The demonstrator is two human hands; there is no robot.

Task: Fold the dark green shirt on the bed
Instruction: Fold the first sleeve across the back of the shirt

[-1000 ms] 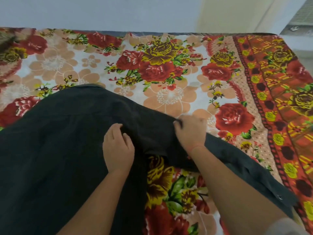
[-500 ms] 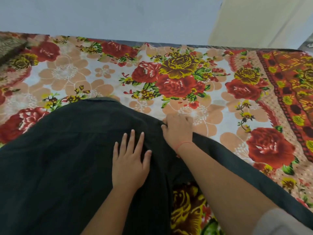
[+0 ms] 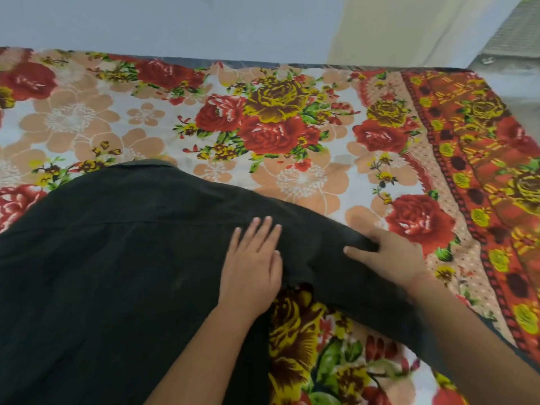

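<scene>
The dark green shirt (image 3: 117, 273) is soft matt cloth, so dark it reads nearly black, with a fine, slightly fuzzy weave, one stitched seam across its upper part and shallow wrinkles near its edge. The bedsheet (image 3: 306, 182) under it is thin printed cloth, smooth and flat, with a faint sheen on the red roses. The wall (image 3: 175, 21) behind looks like plain matt paint.
</scene>
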